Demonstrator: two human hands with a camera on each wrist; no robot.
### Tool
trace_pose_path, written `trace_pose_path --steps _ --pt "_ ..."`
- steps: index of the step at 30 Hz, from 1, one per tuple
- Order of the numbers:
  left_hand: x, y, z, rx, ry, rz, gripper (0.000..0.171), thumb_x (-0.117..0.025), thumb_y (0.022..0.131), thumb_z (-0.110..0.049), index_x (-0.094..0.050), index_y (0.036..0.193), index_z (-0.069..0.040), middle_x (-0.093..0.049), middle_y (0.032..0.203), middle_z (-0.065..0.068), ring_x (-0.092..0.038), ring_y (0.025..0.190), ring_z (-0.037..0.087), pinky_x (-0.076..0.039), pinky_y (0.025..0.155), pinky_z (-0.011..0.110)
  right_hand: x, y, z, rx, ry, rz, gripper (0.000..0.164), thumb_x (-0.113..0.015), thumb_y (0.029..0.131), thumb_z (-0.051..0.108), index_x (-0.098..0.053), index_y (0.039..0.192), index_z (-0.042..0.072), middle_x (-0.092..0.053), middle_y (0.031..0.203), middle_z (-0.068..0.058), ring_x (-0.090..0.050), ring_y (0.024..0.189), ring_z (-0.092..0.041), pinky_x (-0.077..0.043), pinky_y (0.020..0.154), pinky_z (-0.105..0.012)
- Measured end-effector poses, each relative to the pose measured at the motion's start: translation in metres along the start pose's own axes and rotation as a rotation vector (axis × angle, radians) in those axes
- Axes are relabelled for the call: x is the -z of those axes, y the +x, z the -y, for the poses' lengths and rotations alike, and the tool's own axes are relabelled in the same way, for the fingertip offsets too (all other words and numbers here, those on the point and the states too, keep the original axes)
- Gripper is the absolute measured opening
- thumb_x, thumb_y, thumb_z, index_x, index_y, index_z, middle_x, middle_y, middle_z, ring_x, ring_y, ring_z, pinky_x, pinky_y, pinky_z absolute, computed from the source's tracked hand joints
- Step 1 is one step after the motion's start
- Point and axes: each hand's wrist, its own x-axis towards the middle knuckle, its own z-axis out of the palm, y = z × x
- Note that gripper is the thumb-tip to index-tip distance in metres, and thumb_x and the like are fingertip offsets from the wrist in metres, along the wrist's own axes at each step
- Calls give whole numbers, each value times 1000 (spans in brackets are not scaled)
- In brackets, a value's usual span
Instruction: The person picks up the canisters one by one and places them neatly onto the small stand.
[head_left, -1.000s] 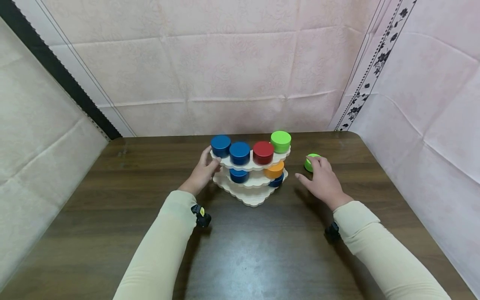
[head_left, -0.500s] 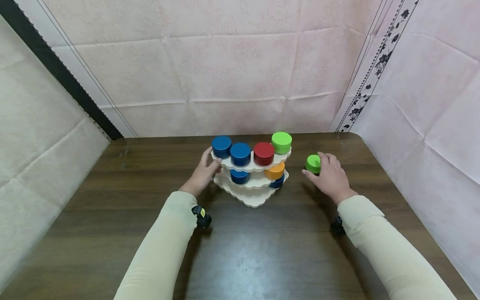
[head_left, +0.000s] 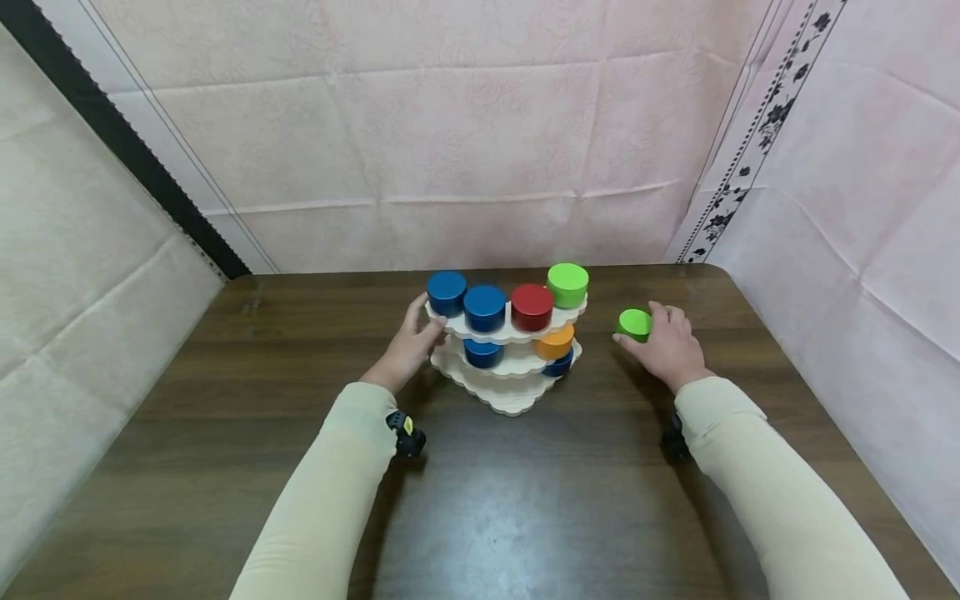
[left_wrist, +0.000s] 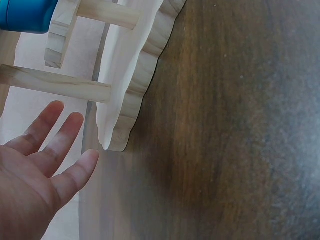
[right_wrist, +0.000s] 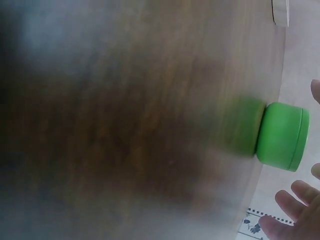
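Note:
A white wooden three-tier stand (head_left: 506,387) with scalloped edges bears several small round lidded jars. On its top tier are two blue jars (head_left: 484,308), a red jar (head_left: 532,307) and a green jar (head_left: 567,286). Lower down sit an orange jar (head_left: 553,342) and more blue ones. My left hand (head_left: 408,346) holds the top tier's left corner between thumb and fingers; its other fingers (left_wrist: 65,135) spread loosely beside the posts. Right of the stand, another green jar (right_wrist: 283,136) stands on the table. Around it my right hand (head_left: 667,346) is spread, fingers apart from it in the right wrist view.
The brown wooden table (head_left: 300,467) has a back edge just behind the stand. Pale cloth walls (head_left: 465,150) rise behind and at both sides. A black wrist camera (head_left: 406,434) sits on the left cuff.
My right hand has shifted from in front of the lone green jar to its right side, uncovering the jar. The left hand stays at the stand's corner.

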Motion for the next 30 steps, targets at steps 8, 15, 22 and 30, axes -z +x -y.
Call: trace_pose_path --steps 8,15,22,30 --pt "1 1 1 -5 -2 0 67 -43 99 -49 -5 153 -38 -47 137 16 -49 126 33 -32 108 58 -2 6 -6 -56 34 48 96 -59 87 56 -20 148 -8 -26 139 -36 -31 125 -49 -36 95 -65" --pt "1 1 2 -6 -3 0 67 -43 99 -49 -5 153 -37 -47 136 16 -48 127 34 -31 108 58 -3 9 -11 -84 47 84 97 -59 86 58 -22 146 -8 -29 134 -37 -34 121 -49 -38 93 -65" --pt "-1 2 1 -11 -11 0 66 -44 99 -47 -6 153 -36 -48 136 17 -49 126 34 -32 107 58 -2 10 -8 -91 21 123 89 -58 88 55 -29 142 -11 -34 126 -35 -38 113 -46 -41 89 -63" --pt "2 3 1 19 -30 23 68 -43 100 -47 -3 153 -36 -44 142 18 -45 131 36 -28 110 58 -4 13 -7 -96 0 129 83 -57 89 53 -34 137 -12 -37 121 -33 -40 109 -44 -41 89 -62"
